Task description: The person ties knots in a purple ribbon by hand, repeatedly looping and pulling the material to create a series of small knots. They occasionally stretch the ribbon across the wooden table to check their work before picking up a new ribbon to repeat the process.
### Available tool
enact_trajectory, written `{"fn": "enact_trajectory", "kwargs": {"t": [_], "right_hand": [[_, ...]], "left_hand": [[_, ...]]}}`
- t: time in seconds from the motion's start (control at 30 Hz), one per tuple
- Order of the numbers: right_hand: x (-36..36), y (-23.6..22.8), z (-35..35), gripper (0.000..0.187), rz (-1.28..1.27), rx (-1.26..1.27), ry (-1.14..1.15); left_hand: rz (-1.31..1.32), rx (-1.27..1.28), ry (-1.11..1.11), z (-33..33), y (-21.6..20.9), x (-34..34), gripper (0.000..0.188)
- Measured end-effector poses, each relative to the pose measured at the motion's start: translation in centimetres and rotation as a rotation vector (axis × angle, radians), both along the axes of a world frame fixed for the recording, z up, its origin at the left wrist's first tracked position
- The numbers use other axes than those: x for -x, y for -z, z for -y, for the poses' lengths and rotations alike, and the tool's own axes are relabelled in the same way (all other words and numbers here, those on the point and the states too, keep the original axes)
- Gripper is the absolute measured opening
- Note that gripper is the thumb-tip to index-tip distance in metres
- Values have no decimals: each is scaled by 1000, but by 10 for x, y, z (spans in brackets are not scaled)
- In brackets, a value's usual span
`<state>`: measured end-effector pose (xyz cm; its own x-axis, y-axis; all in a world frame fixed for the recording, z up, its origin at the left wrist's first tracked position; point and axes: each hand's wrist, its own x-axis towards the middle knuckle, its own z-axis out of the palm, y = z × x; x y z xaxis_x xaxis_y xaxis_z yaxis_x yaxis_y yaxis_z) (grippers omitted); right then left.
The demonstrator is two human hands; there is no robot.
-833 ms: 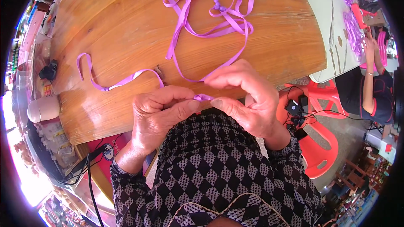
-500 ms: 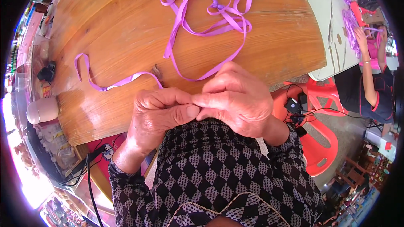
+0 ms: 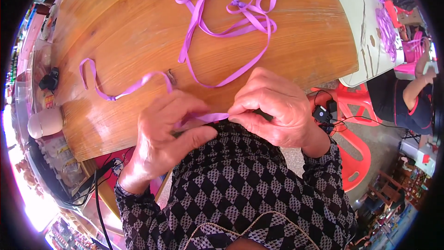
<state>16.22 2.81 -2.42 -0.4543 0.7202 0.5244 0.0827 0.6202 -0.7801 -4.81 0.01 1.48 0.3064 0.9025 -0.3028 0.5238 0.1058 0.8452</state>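
Note:
A purple ribbon (image 3: 212, 117) stretches between my two hands at the table's near edge. My right hand (image 3: 276, 111) pinches its end between thumb and forefinger. My left hand (image 3: 169, 132) is curled round the ribbon, its thumb lifted away from the forefinger; the other fingers are partly hidden and somewhat blurred. From the left hand the ribbon's tail (image 3: 134, 87) runs in curves over the wooden table (image 3: 129, 32) to the left, with a small knot in it.
More knotted purple ribbons (image 3: 199, 18) lie at the table's far middle. A white table (image 3: 360, 32) adjoins at right, near red plastic chairs (image 3: 354, 162), black cables and a co-worker (image 3: 397, 99). A purple ribbon pile (image 3: 386, 32) lies there. At left is a pinkish rounded object (image 3: 45, 122).
My hands have drawn apart, the right one moving right, so a stretch of ribbon now shows between them. My left thumb has lifted off the forefinger. The co-worker's arms have moved.

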Motion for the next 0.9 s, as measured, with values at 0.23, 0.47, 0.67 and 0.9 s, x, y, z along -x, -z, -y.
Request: {"fn": "enact_trajectory", "kwargs": {"t": [0.23,0.47,0.67,0.9], "right_hand": [[9,-9,2,27,14,-121,26],[11,-10,6,29,8,-63,67],[2,-10,4,21,-35,108,87],[11,-8,7,20,-11,-19,101]], "left_hand": [[227,-375,84,-6,7,-12,25],[623,63,-180,0,13,-15,8],[622,70,-232,2,11,-15,5],[563,3,-247,7,12,-19,8]]}}
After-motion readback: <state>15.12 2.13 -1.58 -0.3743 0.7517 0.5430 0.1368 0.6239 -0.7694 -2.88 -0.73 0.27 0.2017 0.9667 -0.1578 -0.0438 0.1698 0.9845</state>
